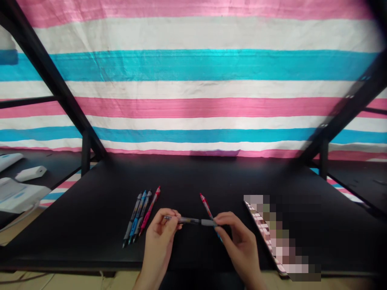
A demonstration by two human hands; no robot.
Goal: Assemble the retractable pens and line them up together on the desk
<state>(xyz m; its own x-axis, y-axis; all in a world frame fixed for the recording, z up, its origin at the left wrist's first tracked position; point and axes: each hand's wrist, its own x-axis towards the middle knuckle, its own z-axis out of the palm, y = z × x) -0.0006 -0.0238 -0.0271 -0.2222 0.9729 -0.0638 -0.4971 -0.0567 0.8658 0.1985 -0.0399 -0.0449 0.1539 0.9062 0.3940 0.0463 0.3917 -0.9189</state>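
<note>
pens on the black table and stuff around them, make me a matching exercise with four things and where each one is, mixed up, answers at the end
1. pen with grey grip
2. group of four pens
3. striped sheet
4. small white block

A. upright behind the black table
B. near the view's left edge
C. between the fingers of the left hand and right hand
D. on the black table, just left of the left hand

Pairs: 1-C, 2-D, 3-A, 4-B
</note>
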